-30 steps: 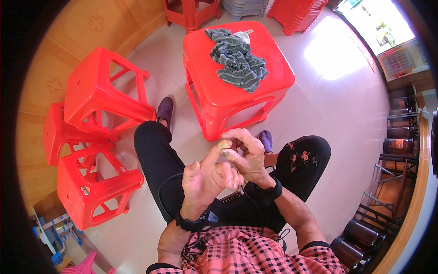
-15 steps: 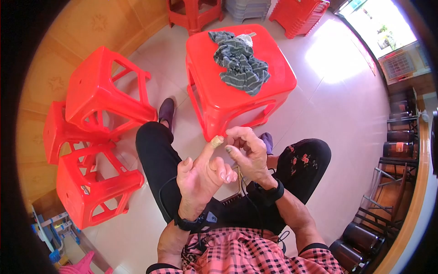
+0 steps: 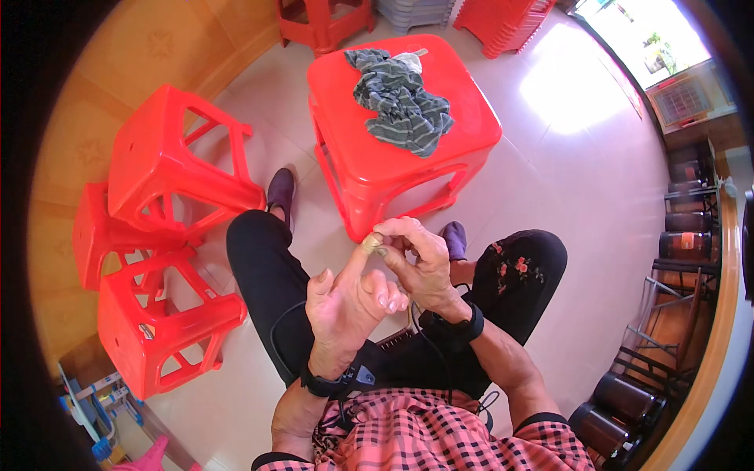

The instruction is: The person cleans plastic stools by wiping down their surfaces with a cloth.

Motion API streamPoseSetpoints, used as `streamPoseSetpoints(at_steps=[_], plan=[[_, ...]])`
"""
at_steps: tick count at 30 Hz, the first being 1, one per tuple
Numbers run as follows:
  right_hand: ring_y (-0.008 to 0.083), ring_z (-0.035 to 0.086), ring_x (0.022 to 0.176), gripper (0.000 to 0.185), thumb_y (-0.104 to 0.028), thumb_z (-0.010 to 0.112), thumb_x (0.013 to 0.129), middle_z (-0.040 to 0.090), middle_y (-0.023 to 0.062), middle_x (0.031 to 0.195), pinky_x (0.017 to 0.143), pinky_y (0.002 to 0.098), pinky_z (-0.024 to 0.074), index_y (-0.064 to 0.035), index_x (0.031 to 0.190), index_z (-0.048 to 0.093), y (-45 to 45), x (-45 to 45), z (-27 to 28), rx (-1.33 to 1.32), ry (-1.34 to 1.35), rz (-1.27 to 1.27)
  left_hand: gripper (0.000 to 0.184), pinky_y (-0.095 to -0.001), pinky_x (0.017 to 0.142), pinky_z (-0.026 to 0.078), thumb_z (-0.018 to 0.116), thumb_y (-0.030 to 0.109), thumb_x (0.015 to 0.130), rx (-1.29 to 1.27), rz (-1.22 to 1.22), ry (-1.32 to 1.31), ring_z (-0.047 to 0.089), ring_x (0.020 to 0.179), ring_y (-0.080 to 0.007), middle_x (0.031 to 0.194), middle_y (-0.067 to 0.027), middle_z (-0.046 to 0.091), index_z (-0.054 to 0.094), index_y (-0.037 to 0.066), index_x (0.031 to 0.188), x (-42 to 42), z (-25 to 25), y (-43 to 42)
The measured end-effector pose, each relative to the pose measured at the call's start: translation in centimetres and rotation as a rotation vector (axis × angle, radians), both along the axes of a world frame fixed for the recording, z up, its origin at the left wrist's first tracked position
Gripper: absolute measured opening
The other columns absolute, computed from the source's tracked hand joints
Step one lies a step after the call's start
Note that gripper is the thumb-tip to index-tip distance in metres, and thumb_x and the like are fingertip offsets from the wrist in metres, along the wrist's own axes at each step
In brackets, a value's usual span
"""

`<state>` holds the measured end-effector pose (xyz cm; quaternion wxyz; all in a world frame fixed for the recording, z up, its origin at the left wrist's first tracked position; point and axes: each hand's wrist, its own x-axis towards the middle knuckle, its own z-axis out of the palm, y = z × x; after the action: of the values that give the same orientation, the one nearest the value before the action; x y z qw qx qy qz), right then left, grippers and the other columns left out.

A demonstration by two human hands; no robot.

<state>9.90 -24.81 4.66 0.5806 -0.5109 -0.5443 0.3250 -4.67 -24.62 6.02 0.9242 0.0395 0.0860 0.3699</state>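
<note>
Head: finger wrap (image 3: pixel 370 242) at tips of right grip (image 3: pixel 425 269)

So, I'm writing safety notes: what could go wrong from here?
The right hand has its thumb and forefinger at the yellowish covering on an upraised finger of the left hand; a careless tug might loosen it. The crumpled cloth lies loose on the large red stool; a bump could make it slide.
</note>
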Motion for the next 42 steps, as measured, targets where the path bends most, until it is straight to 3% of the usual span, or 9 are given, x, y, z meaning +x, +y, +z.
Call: streamPoseSetpoints(at_steps=[2, 11, 17, 19, 27, 33, 36, 38, 42], plan=[[0.0085, 0.050, 0.060, 0.027, 0.005, 0.068, 0.077, 0.055, 0.0033, 0.075, 0.053, 0.0230, 0.0405, -0.0036, 0.102, 0.062, 0.0, 0.1, 0.1, -0.002, -0.009, -0.002, 0.081, -0.0415, 0.081, 0.035, 0.046, 0.055, 0.085, 0.016, -0.005, -0.105, 0.053, 0.078, -0.0273, 0.078, -0.0135, 0.060, 0.024, 0.005, 0.145, -0.2, -0.7, 0.1], [0.0079, 0.049, 0.059, 0.028, -0.005, 0.073, 0.076, 0.055, 0.0019, 0.075, 0.052, 0.0226, 0.0396, -0.0034, 0.101, 0.062, -0.4, 0.4, 0.0, -0.044, -0.001, 0.027, 0.079, -0.0432, 0.085, 0.037, 0.047, 0.052, 0.086, 0.146, -0.032, -0.053, 0.055, 0.081, -0.0290, 0.080, -0.0153, 0.061, 0.025, 0.004, 0.145, 0.3, -1.1, -0.2], [0.0049, 0.051, 0.065, 0.023, -0.008, 0.069, 0.082, 0.056, 0.0009, 0.077, 0.056, 0.0204, 0.0417, -0.0010, 0.102, 0.059, -0.7, 0.1, 0.0, -0.075, 0.144, 0.045, 0.080, -0.0429, 0.086, 0.038, 0.047, 0.050, 0.087, 0.138, -0.011, -0.058, 0.056, 0.083, -0.0296, 0.080, -0.0155, 0.061, 0.022, 0.001, 0.145, 0.2, -1.3, -0.4], [0.0036, 0.051, 0.070, 0.022, -0.008, 0.066, 0.085, 0.057, -0.0003, 0.079, 0.060, 0.0188, 0.0421, -0.0006, 0.104, 0.057, -0.8, 0.1, 0.5, -0.169, 0.317, 0.073, 0.079, -0.0429, 0.087, 0.038, 0.047, 0.050, 0.088, 0.152, -0.016, -0.052, 0.056, 0.084, -0.0302, 0.081, -0.0157, 0.061, 0.022, 0.001, 0.144, 0.2, -1.3, -0.4], [0.0040, 0.048, 0.074, 0.021, -0.013, 0.054, 0.095, 0.057, -0.0009, 0.086, 0.064, 0.0192, 0.0399, -0.0015, 0.112, 0.054, -1.1, -0.1, 1.0, -0.205, 0.309, 0.090, 0.070, -0.0427, 0.089, 0.040, 0.044, 0.045, 0.091, 0.250, -0.039, 0.025, 0.058, 0.086, -0.0315, 0.083, -0.0169, 0.062, 0.027, -0.001, 0.141, 0.4, -1.3, -0.6], [0.0043, 0.046, 0.069, 0.020, -0.019, 0.049, 0.098, 0.054, -0.0013, 0.079, 0.061, 0.0194, 0.0396, -0.0044, 0.110, 0.055, -0.7, 0.6, 0.0, -0.162, 0.409, -0.063, 0.059, -0.0340, 0.091, 0.042, 0.043, 0.035, 0.094, 0.361, -0.033, 0.267, 0.061, 0.086, -0.0223, 0.084, -0.0150, 0.063, 0.030, -0.002, 0.139, 0.3, -0.4, -1.3], [0.0040, 0.046, 0.069, 0.019, -0.020, 0.049, 0.099, 0.055, -0.0015, 0.079, 0.059, 0.0189, 0.0386, -0.0049, 0.109, 0.056, -0.8, 0.9, -0.2, -0.172, 0.478, -0.059, 0.050, -0.0312, 0.089, 0.043, 0.046, 0.023, 0.093, 0.513, -0.032, 0.494, 0.061, 0.088, -0.0183, 0.086, -0.0128, 0.063, 0.036, -0.002, 0.136, 0.4, 0.3, -1.6], [0.0033, 0.047, 0.069, 0.020, -0.023, 0.049, 0.099, 0.055, -0.0021, 0.080, 0.056, 0.0184, 0.0385, -0.0060, 0.107, 0.057, -0.8, 1.0, 0.0, -0.222, 0.499, -0.015, 0.042, -0.0316, 0.086, 0.044, 0.049, 0.015, 0.091, 0.709, -0.041, 0.813, 0.060, 0.089, -0.0159, 0.087, -0.0094, 0.062, 0.045, -0.001, 0.130, 0.3, 0.7, -1.9], [0.0036, 0.048, 0.073, 0.025, -0.026, 0.044, 0.101, 0.057, -0.0001, 0.087, 0.060, 0.0178, 0.0417, -0.0055, 0.105, 0.058, -0.9, 1.3, 0.1, -0.387, 0.577, 0.157, 0.035, -0.0307, 0.084, 0.045, 0.053, 0.012, 0.086, 0.840, 0.044, 0.922, 0.061, 0.086, -0.0224, 0.091, -0.0118, 0.063, 0.054, -0.001, 0.119, 0.7, 0.9, -2.7]])
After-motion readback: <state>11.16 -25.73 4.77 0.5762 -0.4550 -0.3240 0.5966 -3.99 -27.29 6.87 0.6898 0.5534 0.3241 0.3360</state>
